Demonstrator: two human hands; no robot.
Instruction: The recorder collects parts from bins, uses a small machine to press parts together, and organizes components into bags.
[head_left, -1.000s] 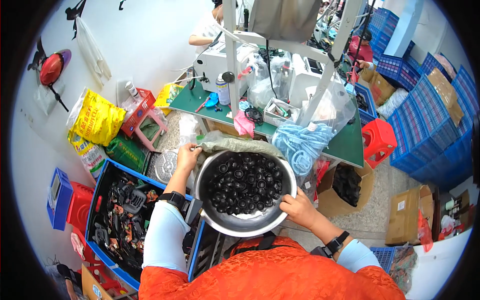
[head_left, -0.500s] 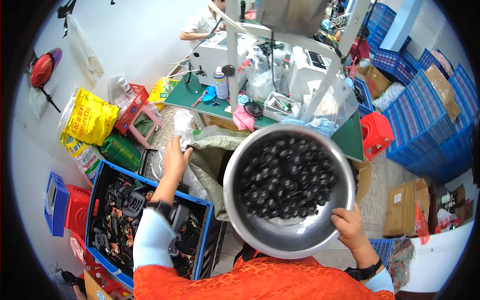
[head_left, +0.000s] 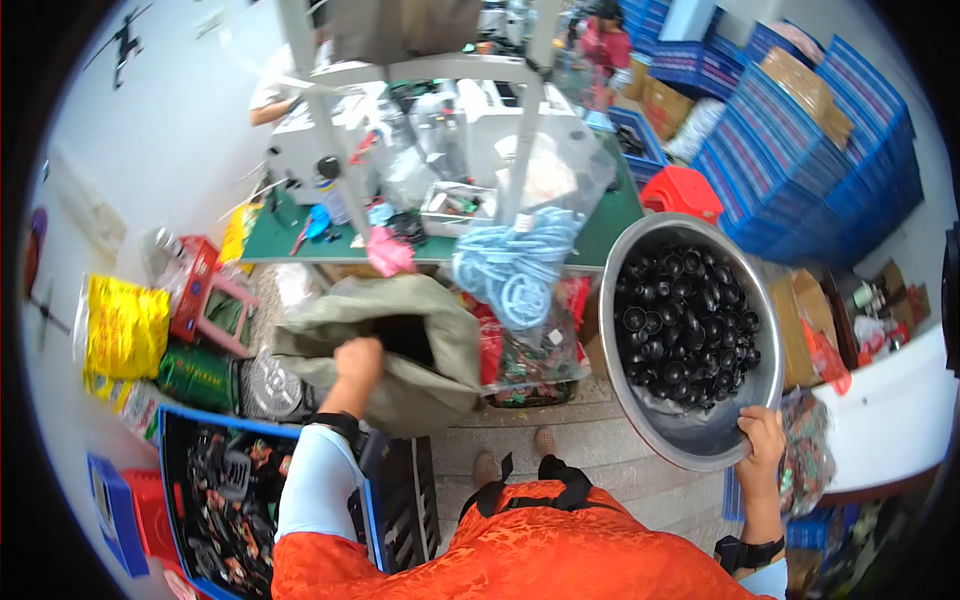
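Observation:
My right hand (head_left: 763, 436) grips the lower right rim of a wide metal basin (head_left: 690, 440) with its thumb over the edge. The basin is tilted toward me, off to the right. Inside lie many small, shiny black round cup-like pieces (head_left: 685, 335). My left hand (head_left: 358, 365) is closed on the near edge of a grey-green woven sack (head_left: 435, 375), with the fingertips hidden in its folds. The sack's mouth gapes and looks dark; its contents cannot be made out. Basin and sack are apart.
A blue crate (head_left: 170, 500) of black plastic parts stands at left. Ahead, a green table (head_left: 600, 235) carries bags and a hanging coil of light blue cord (head_left: 520, 260). A red stool (head_left: 680, 195) and stacked blue crates (head_left: 800, 180) are at right. Another person's arm (head_left: 272, 108) shows behind the table.
The basin has moved right, away from the sack. My left hand has closed on the sack's near edge, and its mouth has come into view. The whole view has shifted.

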